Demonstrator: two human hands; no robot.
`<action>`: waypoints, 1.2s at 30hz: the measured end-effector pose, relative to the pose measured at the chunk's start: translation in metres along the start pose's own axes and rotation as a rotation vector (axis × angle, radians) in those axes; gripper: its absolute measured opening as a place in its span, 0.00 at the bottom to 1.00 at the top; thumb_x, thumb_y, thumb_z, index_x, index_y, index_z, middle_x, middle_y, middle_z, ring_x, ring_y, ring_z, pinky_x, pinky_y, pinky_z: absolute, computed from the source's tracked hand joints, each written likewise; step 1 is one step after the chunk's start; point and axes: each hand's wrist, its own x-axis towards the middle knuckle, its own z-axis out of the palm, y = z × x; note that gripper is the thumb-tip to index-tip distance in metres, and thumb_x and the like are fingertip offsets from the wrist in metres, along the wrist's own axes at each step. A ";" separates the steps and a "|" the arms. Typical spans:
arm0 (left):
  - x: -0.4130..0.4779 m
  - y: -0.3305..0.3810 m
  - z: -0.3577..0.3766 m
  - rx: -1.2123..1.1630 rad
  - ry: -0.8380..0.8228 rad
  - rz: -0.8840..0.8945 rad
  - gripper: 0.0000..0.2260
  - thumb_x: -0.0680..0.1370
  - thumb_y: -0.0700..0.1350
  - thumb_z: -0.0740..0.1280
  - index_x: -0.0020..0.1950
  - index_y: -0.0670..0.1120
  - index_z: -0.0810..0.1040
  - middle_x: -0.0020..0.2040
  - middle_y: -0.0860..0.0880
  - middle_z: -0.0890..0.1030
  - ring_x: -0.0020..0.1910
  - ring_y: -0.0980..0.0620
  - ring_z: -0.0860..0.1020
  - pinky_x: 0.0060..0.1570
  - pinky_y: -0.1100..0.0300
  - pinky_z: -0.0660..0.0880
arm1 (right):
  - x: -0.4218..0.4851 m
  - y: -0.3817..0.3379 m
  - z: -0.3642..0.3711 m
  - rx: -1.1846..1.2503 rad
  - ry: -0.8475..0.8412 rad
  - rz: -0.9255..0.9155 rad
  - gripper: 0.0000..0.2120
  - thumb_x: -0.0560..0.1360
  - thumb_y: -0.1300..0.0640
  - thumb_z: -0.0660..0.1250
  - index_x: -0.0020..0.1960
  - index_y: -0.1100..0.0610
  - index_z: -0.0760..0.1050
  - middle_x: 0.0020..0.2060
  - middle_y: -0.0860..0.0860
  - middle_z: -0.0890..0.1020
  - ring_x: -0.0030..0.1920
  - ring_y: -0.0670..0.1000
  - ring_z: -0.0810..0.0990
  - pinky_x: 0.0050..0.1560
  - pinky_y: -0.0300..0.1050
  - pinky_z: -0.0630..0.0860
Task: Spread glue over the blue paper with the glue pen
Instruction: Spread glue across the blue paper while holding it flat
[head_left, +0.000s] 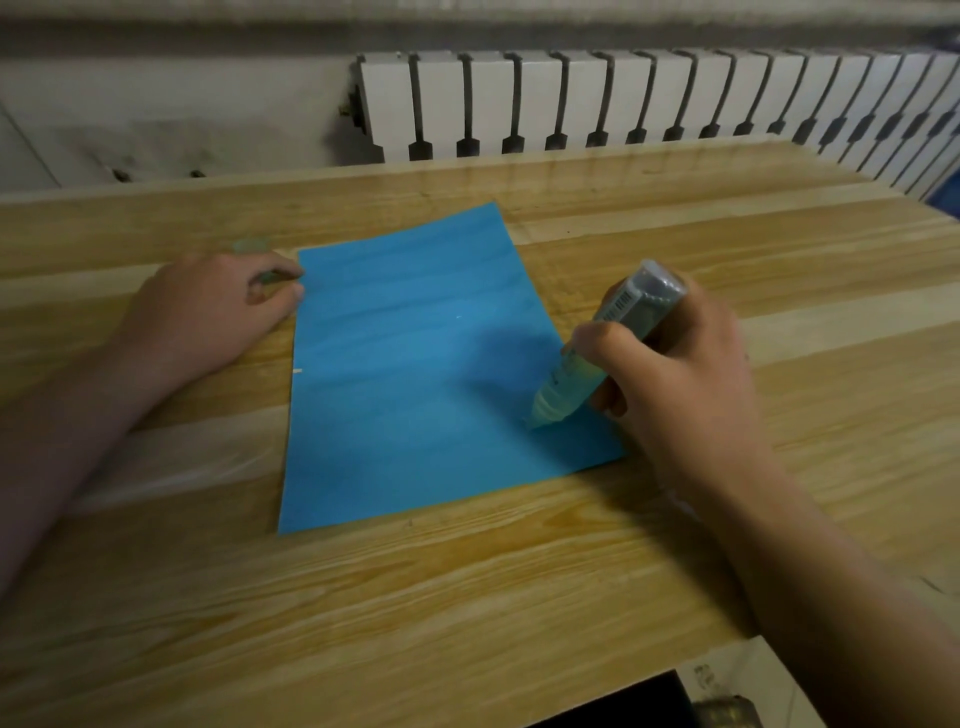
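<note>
A blue paper (415, 364) lies flat on the wooden table (467, 597), turned slightly. My right hand (685, 374) grips the pale green glue pen (597, 353) in a fist, tilted, with its tip touching the paper near the lower right edge. My left hand (208, 312) rests on the table at the paper's upper left corner. Its fingers are curled round a small pale green piece, apparently the pen's cap (267, 279), and its fingertips touch the paper's edge. Faint streaks run across the paper's upper half.
A white radiator (623, 98) stands against the wall behind the table's far edge. The table's front right corner ends near a dark object (623, 701) on the floor below. A tiny pale scrap (297, 370) lies at the paper's left edge.
</note>
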 end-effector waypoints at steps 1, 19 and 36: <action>0.000 0.000 0.000 -0.001 0.000 0.001 0.15 0.75 0.62 0.61 0.57 0.58 0.79 0.31 0.55 0.75 0.32 0.53 0.73 0.32 0.57 0.67 | 0.000 0.000 0.000 -0.005 0.002 0.000 0.08 0.69 0.53 0.73 0.41 0.54 0.75 0.29 0.46 0.78 0.29 0.45 0.78 0.27 0.38 0.72; 0.000 0.003 -0.002 -0.004 -0.011 0.004 0.16 0.74 0.62 0.60 0.56 0.58 0.80 0.30 0.54 0.76 0.33 0.49 0.74 0.34 0.55 0.71 | 0.003 -0.001 -0.004 -0.070 0.092 0.021 0.10 0.68 0.54 0.71 0.41 0.60 0.74 0.32 0.53 0.76 0.34 0.53 0.75 0.34 0.61 0.76; 0.000 0.003 -0.003 -0.045 -0.013 -0.006 0.17 0.73 0.64 0.59 0.55 0.58 0.79 0.29 0.54 0.75 0.31 0.50 0.74 0.34 0.53 0.73 | 0.003 -0.004 -0.008 -0.019 0.138 0.062 0.14 0.66 0.53 0.69 0.42 0.64 0.72 0.38 0.65 0.78 0.35 0.53 0.73 0.35 0.57 0.74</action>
